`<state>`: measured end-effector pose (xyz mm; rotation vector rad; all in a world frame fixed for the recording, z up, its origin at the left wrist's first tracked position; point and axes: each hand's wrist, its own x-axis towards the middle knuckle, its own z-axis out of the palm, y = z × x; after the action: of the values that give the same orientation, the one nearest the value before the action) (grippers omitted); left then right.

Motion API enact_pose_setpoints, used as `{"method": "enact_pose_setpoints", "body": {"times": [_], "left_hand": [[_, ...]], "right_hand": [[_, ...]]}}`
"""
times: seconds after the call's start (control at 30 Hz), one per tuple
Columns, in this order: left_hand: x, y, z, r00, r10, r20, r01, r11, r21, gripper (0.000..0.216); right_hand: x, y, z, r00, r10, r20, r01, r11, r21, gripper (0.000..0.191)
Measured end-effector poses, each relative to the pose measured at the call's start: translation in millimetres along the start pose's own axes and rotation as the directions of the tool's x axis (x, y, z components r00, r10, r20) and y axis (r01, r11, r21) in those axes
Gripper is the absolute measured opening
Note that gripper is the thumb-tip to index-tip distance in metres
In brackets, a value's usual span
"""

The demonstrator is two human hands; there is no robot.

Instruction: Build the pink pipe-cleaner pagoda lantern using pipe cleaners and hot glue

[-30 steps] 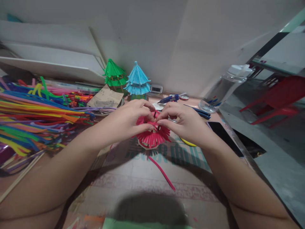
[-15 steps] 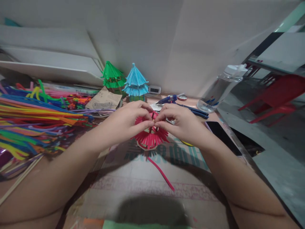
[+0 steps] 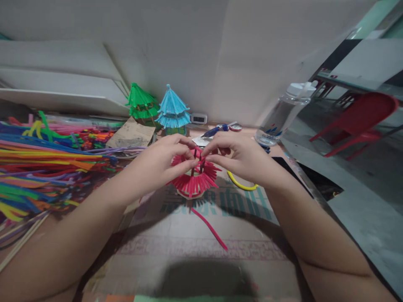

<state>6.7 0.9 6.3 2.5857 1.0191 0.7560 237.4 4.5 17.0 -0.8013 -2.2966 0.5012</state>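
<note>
A pink-red model pavilion (image 3: 194, 183) stands on the board in front of me, with a fringed pipe-cleaner roof tier and dark upright posts. At the top of its posts a pink-red pipe cleaner (image 3: 199, 149) curves round. My left hand (image 3: 168, 157) is closed in a pinch on it from the left. From the right, my right hand (image 3: 237, 156) pinches the same strip close by; the fingertips partly hide it. A loose pink-red pipe cleaner strip (image 3: 210, 229) lies nearer to me on the board.
Bundles of coloured pipe cleaners (image 3: 47, 155) cover the left side. Behind are a green model pavilion (image 3: 142, 102), a blue one (image 3: 173, 108), a small display (image 3: 199, 118) and a blue glue gun (image 3: 215, 131). A water bottle (image 3: 281, 113) stands right, beyond a yellow pipe cleaner (image 3: 241, 183).
The view has shifted slightly to the right. My right hand's fingertips have moved a little apart from my left's, and more of the yellow pipe cleaner shows.
</note>
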Motion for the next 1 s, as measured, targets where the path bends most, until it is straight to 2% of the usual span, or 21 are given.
{"method": "enact_pose_setpoints", "body": {"times": [0.13, 0.47, 1.0], "left_hand": [[-0.6, -0.5, -0.9, 1.000, -0.010, -0.005, 0.010, 1.000, -0.018, 0.027], [-1.9, -8.8, -3.6, 1.000, -0.015, 0.028, 0.016, 1.000, -0.026, 0.028], [-1.1, -6.1, -0.6, 1.000, 0.004, 0.001, -0.004, 1.000, -0.019, 0.024]], "right_hand": [[0.9, -0.1, 5.4, 0.999, -0.029, 0.036, 0.030, 0.999, -0.031, 0.015], [1.3, 2.0, 8.2, 0.997, -0.048, 0.069, 0.057, 0.987, -0.148, 0.012], [1.1, -0.2, 5.3, 0.994, -0.001, 0.110, 0.018, 0.988, -0.153, 0.012]]}}
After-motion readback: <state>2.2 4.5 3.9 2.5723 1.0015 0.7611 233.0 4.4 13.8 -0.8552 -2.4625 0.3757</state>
